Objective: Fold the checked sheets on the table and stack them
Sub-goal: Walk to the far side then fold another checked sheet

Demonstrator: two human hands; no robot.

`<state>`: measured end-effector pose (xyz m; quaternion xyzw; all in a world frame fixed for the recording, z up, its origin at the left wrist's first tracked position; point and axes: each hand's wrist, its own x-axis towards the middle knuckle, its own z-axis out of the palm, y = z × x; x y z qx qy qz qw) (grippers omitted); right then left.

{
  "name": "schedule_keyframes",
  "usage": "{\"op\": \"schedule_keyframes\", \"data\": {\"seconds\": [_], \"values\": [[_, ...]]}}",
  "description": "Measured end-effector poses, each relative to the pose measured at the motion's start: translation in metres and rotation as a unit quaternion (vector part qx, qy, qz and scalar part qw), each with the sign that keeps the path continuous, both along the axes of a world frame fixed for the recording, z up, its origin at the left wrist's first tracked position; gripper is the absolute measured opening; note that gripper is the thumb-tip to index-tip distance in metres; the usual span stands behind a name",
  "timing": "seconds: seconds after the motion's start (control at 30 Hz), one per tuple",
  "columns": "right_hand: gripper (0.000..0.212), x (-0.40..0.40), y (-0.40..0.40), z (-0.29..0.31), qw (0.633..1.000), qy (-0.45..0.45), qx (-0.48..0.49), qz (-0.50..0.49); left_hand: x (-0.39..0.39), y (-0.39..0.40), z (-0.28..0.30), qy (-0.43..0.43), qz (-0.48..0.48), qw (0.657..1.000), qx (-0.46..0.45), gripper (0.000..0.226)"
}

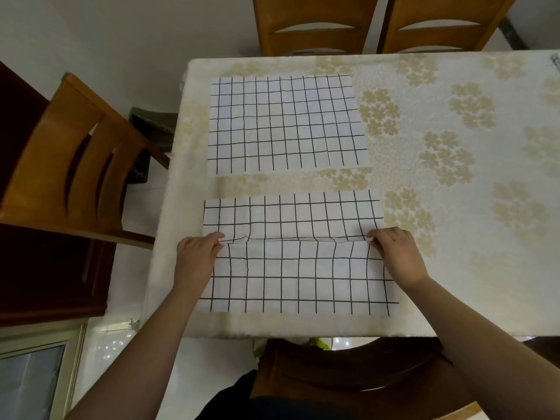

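Two checked sheets on the table [424, 292], both toward its left end. Far sheet [285, 124] flat and unfolded, nearer the table's back edge. Near sheet [298, 253] just short of the front edge, partly folded: front flap drawn up over itself, its free edge lying across the middle, slightly rippled near each end. Left hand [197, 254] at the flap's left corner, thumb and fingertips pinching the edge. Right hand [395, 253] at the right corner, fingers curled together, pinching likewise. Strip of floral cloth showing between the sheets. Wooden chairs [316, 24] behind the table, one more [75, 165] off its left side.
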<state>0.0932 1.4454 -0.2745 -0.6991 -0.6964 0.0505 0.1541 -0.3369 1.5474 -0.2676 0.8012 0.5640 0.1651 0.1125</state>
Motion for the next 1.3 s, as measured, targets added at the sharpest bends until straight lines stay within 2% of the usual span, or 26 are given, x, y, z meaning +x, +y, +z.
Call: {"op": "schedule_keyframes", "data": {"seconds": [0.13,0.2,0.33,0.47,0.6,0.73,0.83,0.9,1.0,1.07,1.2,1.3], "values": [[0.037,0.009,-0.004,0.001,0.995,-0.08,0.005,0.06,-0.008,0.004,0.0,0.038,-0.044,0.998,0.038,0.031],[0.043,0.013,-0.006,0.002,0.994,-0.092,0.005,0.059,-0.009,0.003,0.003,0.048,-0.053,0.996,0.06,0.028],[0.026,0.009,-0.011,0.011,0.996,-0.065,0.034,0.046,-0.011,-0.001,0.01,0.047,-0.04,0.996,0.07,0.009],[0.02,0.009,-0.016,0.021,0.997,-0.04,0.045,0.037,-0.014,-0.001,0.021,0.04,-0.027,0.997,0.051,0.02],[0.014,0.01,-0.016,0.031,0.997,-0.043,0.06,0.032,-0.014,-0.001,0.035,0.026,-0.002,1.0,0.012,0.006],[0.013,0.011,-0.015,0.045,0.998,-0.023,0.054,0.007,-0.014,-0.005,0.056,0.012,0.008,1.0,0.006,0.011],[0.008,0.009,-0.015,0.059,0.999,0.024,0.047,-0.013,-0.019,-0.003,0.061,-0.026,0.005,1.0,0.013,0.014],[0.005,0.007,-0.013,0.069,0.995,0.085,0.028,-0.048,-0.022,-0.003,0.062,-0.063,0.001,0.998,0.008,0.012],[0.008,0.004,-0.01,0.081,0.967,0.215,-0.007,-0.134,-0.019,-0.007,0.071,-0.175,0.068,0.981,-0.047,0.007],[0.011,0.003,-0.007,0.087,0.953,0.256,-0.021,-0.161,-0.015,-0.007,0.079,-0.247,0.126,0.958,-0.081,0.008],[0.012,0.002,0.003,0.098,0.977,0.153,-0.006,-0.151,-0.01,-0.002,0.096,-0.286,0.178,0.938,-0.081,0.012],[0.008,-0.003,0.013,0.111,0.98,0.12,0.026,-0.158,-0.007,0.002,0.111,-0.318,0.198,0.926,-0.056,0.013]]}}
